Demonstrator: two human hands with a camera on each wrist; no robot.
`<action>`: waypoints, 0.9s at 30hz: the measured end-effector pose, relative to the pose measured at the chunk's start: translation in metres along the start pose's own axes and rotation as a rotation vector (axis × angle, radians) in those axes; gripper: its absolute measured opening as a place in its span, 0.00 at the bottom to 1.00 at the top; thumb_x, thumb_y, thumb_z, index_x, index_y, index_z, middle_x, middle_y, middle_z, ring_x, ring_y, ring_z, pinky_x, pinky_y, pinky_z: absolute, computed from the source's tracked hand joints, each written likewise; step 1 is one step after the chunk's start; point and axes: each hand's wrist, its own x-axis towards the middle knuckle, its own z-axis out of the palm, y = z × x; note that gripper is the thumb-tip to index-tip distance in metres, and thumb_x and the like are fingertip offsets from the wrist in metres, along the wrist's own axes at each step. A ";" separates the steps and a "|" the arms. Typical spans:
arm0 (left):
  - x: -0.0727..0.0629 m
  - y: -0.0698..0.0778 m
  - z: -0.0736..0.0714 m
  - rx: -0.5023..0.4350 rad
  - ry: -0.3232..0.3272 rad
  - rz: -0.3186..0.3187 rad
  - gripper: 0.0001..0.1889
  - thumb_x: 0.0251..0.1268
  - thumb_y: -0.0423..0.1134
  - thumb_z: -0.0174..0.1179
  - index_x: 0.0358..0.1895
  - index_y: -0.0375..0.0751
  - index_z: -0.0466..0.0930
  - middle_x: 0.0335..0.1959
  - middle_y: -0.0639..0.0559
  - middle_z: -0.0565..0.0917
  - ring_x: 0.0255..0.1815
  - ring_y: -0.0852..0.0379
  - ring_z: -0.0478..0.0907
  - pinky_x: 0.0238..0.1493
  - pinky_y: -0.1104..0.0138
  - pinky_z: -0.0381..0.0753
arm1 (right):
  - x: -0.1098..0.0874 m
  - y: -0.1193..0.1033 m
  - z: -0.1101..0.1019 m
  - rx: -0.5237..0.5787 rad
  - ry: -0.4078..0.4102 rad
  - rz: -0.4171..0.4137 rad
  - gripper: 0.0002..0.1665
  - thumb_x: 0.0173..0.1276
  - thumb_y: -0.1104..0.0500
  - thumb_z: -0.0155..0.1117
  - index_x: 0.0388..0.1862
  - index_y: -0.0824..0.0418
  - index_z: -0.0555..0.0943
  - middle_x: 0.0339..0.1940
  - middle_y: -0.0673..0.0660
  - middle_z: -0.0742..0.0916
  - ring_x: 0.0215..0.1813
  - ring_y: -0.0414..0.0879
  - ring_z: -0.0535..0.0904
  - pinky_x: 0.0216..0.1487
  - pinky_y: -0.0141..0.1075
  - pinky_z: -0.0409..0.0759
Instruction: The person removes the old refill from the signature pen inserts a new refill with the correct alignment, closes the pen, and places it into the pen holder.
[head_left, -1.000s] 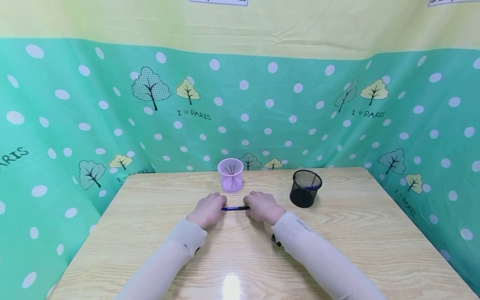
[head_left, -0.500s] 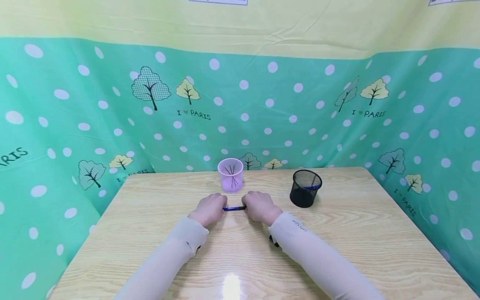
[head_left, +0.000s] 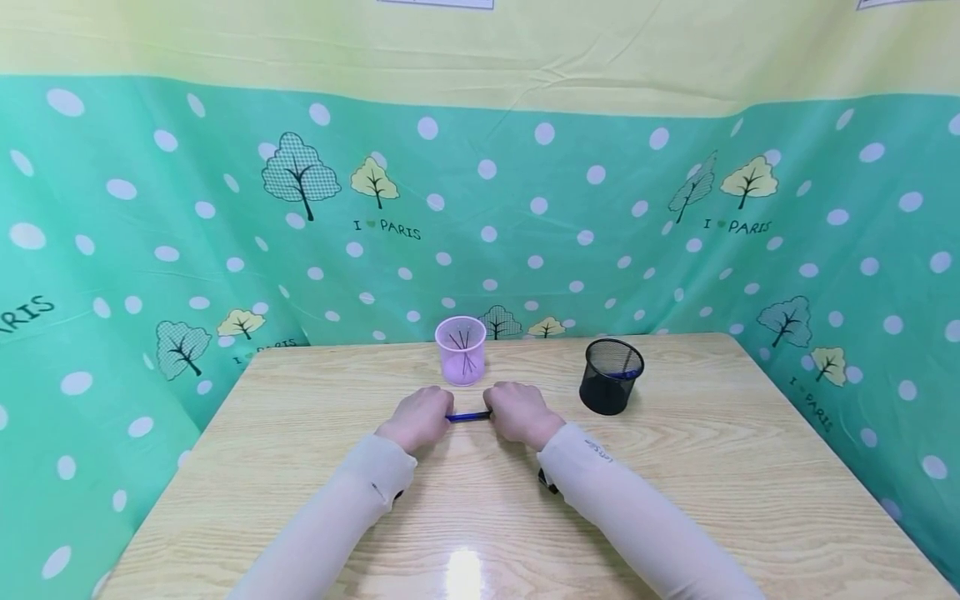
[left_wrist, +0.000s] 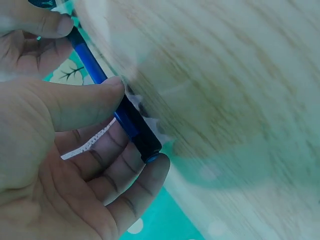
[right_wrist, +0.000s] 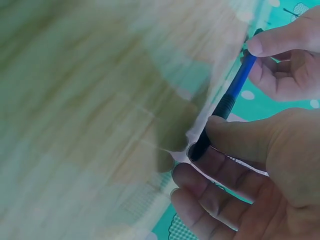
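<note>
A blue pen (head_left: 470, 417) with a black ribbed grip spans the gap between my two hands, held level above the table. My left hand (head_left: 420, 417) pinches one end between thumb and fingers. In the left wrist view that end of the pen (left_wrist: 131, 120) lies under the thumb, and a fingertip touches its tip. On the other side my right hand (head_left: 519, 412) pinches the black end. The right wrist view shows the thumb pressed on the pen's black grip (right_wrist: 224, 106) against the forefinger, with the other fingers loosely bent below.
Behind the hands stands a lilac mesh pen cup (head_left: 462, 368), with thin dark lines showing through it. To the right is a black mesh pen cup (head_left: 603, 396) with something blue inside. A polka-dot curtain (head_left: 525, 225) closes off the back of the wooden table (head_left: 712, 433).
Both hands have drawn very slightly closer together along the pen since the first frame. Between the last two frames they hold almost still.
</note>
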 end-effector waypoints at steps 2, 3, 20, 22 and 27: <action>0.000 0.000 -0.001 -0.017 -0.003 -0.009 0.07 0.53 0.29 0.63 0.24 0.44 0.77 0.25 0.54 0.75 0.28 0.56 0.72 0.32 0.61 0.75 | -0.001 0.001 -0.001 0.007 -0.001 -0.003 0.04 0.61 0.61 0.66 0.29 0.53 0.80 0.28 0.49 0.79 0.32 0.45 0.77 0.29 0.39 0.76; -0.001 0.000 -0.002 -0.026 -0.004 -0.012 0.07 0.53 0.30 0.63 0.25 0.44 0.77 0.25 0.54 0.75 0.28 0.56 0.72 0.33 0.61 0.75 | -0.002 0.001 -0.002 0.008 0.001 -0.005 0.03 0.61 0.61 0.65 0.30 0.53 0.81 0.28 0.49 0.79 0.32 0.45 0.77 0.29 0.40 0.76; -0.010 0.005 -0.010 -0.090 0.072 0.002 0.02 0.58 0.33 0.64 0.34 0.42 0.83 0.30 0.55 0.79 0.33 0.57 0.75 0.40 0.59 0.77 | -0.014 0.003 -0.010 0.011 0.067 -0.043 0.06 0.64 0.61 0.64 0.40 0.55 0.84 0.31 0.50 0.80 0.34 0.45 0.79 0.30 0.39 0.77; -0.011 0.005 -0.011 -0.100 0.085 0.004 0.02 0.58 0.32 0.64 0.34 0.42 0.83 0.30 0.55 0.79 0.33 0.57 0.75 0.40 0.59 0.77 | -0.016 0.003 -0.010 0.014 0.085 -0.053 0.07 0.63 0.62 0.64 0.40 0.55 0.84 0.31 0.50 0.80 0.35 0.46 0.79 0.31 0.39 0.77; -0.015 0.005 -0.012 -0.113 0.102 0.017 0.04 0.57 0.31 0.63 0.34 0.43 0.84 0.30 0.56 0.79 0.33 0.58 0.74 0.40 0.60 0.77 | -0.022 0.001 -0.013 0.034 0.114 -0.070 0.05 0.63 0.62 0.64 0.37 0.55 0.84 0.30 0.50 0.81 0.34 0.46 0.79 0.29 0.40 0.76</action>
